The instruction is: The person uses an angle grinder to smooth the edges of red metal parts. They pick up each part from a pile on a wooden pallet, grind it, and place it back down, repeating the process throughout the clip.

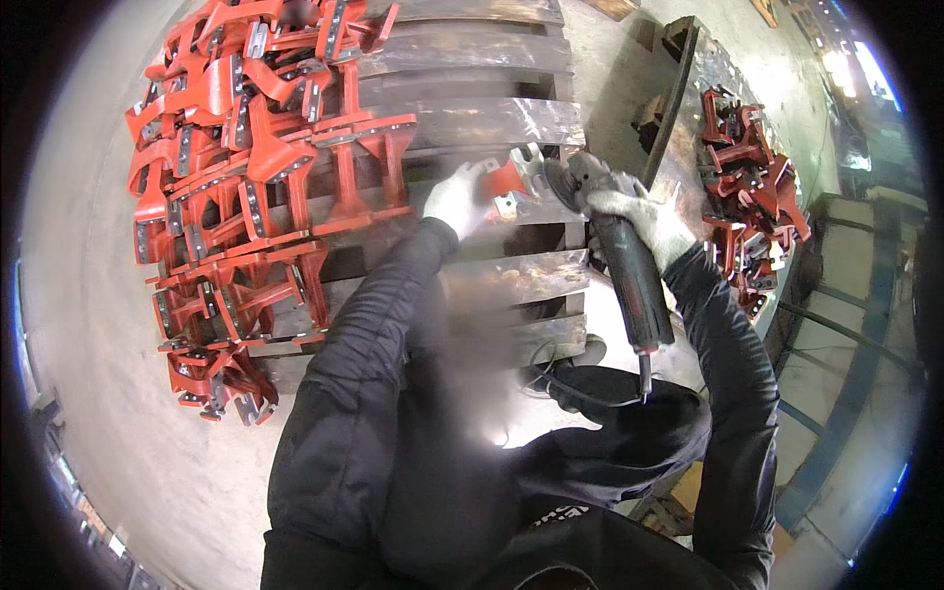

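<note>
White-gloved left hand (455, 203) grips a red metal bracket (505, 181), right hand (651, 218) a black cylindrical angle grinder (634, 285), white lettering (561, 514) marking black clothing (619, 546) near.

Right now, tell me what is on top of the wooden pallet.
Red metal parts are piled on the left of the pallet; the gloved left hand holds another red part toward the right. Most boards beneath the pile are covered and cannot be seen.

The left arm (369, 324) and right arm (733, 364) stretch forward, gloved left hand (457, 202) and right hand (649, 218) both gripping.
</note>
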`<control>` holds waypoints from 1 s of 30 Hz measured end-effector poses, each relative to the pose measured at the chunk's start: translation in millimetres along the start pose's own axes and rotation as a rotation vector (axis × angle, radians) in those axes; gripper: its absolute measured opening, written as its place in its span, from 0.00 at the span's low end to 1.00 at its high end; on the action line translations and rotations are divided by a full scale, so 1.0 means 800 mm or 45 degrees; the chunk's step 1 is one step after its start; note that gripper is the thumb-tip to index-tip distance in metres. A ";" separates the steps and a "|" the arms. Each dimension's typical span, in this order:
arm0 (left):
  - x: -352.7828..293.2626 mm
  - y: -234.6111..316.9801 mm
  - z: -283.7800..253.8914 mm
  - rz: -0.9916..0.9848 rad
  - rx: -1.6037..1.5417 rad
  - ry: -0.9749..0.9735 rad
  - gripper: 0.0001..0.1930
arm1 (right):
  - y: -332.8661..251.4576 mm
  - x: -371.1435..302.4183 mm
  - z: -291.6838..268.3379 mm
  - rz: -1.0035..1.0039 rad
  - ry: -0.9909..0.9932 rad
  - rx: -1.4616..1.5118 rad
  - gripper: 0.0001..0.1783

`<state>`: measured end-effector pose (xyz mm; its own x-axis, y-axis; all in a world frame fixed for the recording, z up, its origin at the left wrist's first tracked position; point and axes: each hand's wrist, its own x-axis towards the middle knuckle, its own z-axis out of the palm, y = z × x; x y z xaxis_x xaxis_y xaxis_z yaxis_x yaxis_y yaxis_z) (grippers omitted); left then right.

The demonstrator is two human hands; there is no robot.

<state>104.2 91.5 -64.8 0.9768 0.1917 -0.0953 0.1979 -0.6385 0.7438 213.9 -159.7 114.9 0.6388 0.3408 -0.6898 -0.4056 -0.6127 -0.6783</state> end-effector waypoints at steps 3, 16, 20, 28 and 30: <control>0.004 0.011 0.000 -0.007 -0.091 -0.061 0.29 | 0.050 -0.024 -0.023 -0.367 -0.108 -0.413 0.26; 0.008 0.019 -0.004 -0.053 0.013 -0.096 0.29 | -0.010 -0.032 0.044 -0.352 0.221 -0.363 0.53; 0.009 0.014 0.000 0.004 0.010 -0.053 0.26 | 0.001 -0.030 0.034 -0.390 0.182 -0.503 0.54; 0.006 0.017 -0.006 -0.014 0.048 -0.090 0.27 | -0.002 -0.034 0.035 -0.420 0.238 -0.622 0.52; 0.005 0.027 -0.012 -0.021 0.068 -0.099 0.26 | -0.005 -0.027 0.036 -0.415 0.233 -0.573 0.53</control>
<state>111.3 86.0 -42.6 0.9763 0.1457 -0.1601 0.2164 -0.6748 0.7056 183.1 -144.4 125.3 0.8027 0.4585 -0.3814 0.1232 -0.7531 -0.6462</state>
